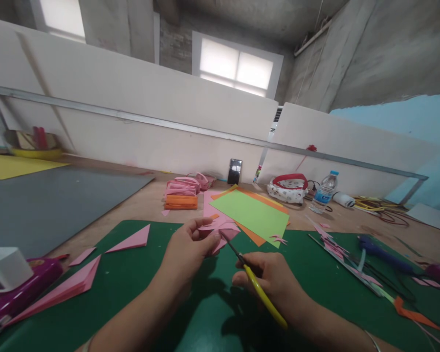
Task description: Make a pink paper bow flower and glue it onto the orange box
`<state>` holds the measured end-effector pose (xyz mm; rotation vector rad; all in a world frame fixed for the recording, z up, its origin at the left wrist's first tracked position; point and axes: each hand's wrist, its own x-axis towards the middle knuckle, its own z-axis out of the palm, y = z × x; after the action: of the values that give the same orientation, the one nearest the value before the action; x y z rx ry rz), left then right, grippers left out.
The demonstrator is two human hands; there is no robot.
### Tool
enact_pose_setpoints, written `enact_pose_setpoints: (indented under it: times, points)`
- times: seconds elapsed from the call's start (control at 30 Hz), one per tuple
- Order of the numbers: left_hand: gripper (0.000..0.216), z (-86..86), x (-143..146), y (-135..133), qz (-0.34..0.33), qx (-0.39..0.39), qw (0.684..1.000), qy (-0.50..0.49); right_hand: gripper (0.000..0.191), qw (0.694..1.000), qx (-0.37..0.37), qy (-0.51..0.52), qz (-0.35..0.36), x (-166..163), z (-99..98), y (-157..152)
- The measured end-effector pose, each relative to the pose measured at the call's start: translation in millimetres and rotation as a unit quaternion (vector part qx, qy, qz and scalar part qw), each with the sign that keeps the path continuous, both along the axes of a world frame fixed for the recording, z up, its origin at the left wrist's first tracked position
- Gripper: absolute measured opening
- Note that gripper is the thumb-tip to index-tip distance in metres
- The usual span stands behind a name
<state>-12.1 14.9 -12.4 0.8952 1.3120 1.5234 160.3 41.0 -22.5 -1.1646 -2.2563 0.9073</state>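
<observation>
My left hand (pixel 188 249) pinches a folded pink paper piece (pixel 222 231) above the green cutting mat (pixel 132 288). In my right hand (pixel 269 281) are yellow-handled scissors (pixel 254 281), fingers wrapped round the handles. The blade tips touch the lower edge of the pink piece. Both hands hover over the mat's middle, close together.
Green, orange and pink sheets (pixel 251 212) lie just beyond the hands. Pink triangles (pixel 130 239) and a folded pink stack (pixel 64 288) are on the left, beside a purple case (pixel 18 293). Paper scraps and tools (pixel 355 259) lie right; a water bottle (pixel 324 190) and pouch (pixel 288 188) behind.
</observation>
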Motion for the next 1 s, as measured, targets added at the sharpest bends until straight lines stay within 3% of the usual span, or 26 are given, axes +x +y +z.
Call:
enact_pose_setpoints:
  times: [0.47,1.0]
  points:
    - [0.049,-2.1,-0.3,1.9,0.002,0.000,1.000,-0.002,0.029,0.998,0.035,-0.050,0.009,1.3,1.1,1.3]
    - [0.046,6.3,13.9,-6.1,0.016,-0.022,0.997,0.073,0.027,0.999,0.026,-0.021,0.008,-0.2,4.9,-2.0]
